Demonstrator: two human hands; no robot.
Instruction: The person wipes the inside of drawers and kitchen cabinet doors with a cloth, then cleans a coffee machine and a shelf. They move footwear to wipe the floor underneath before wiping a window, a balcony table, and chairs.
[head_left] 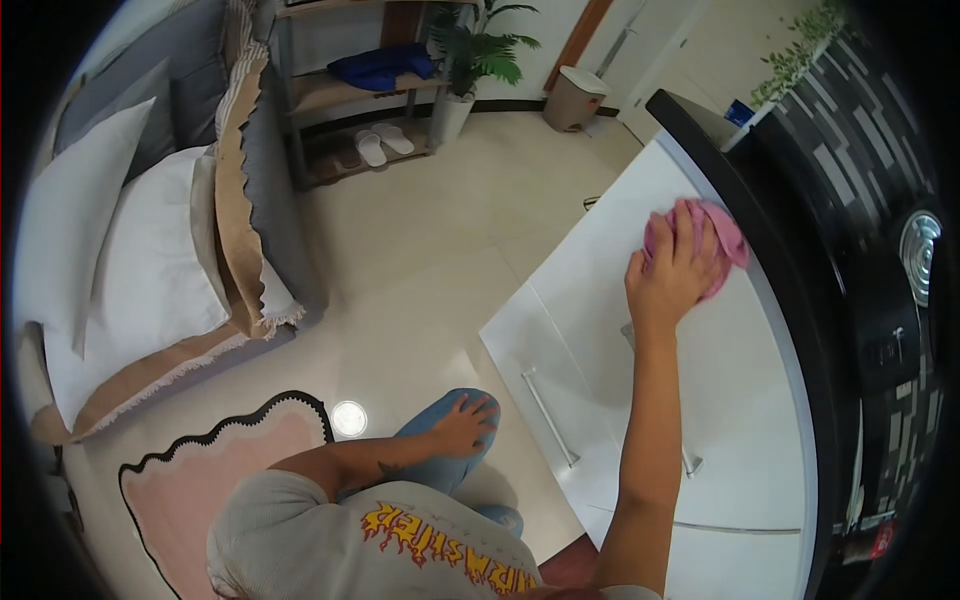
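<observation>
My right hand [676, 265] presses a bunched pink cloth [722, 240] against the front of a white cabinet [600, 270], near its upper edge under the black countertop [760, 240]. The fingers curl over the cloth and hide part of it. Down on my bent knee, in blue jeans [440, 420], rests my left hand [466, 424] with its fingers spread and nothing in it. Below the right hand, a long metal handle [550, 418] is fixed to the cabinet front; my forearm partly covers another handle [692, 460].
A pink rug with a black scalloped edge [230, 490] lies at lower left, beside a sofa with pillows [150, 240]. Farther back stand a shelf with white slippers [385, 143], a potted plant [455, 115] and a bin [575, 100]. Tiled floor [410, 260] lies between sofa and cabinet.
</observation>
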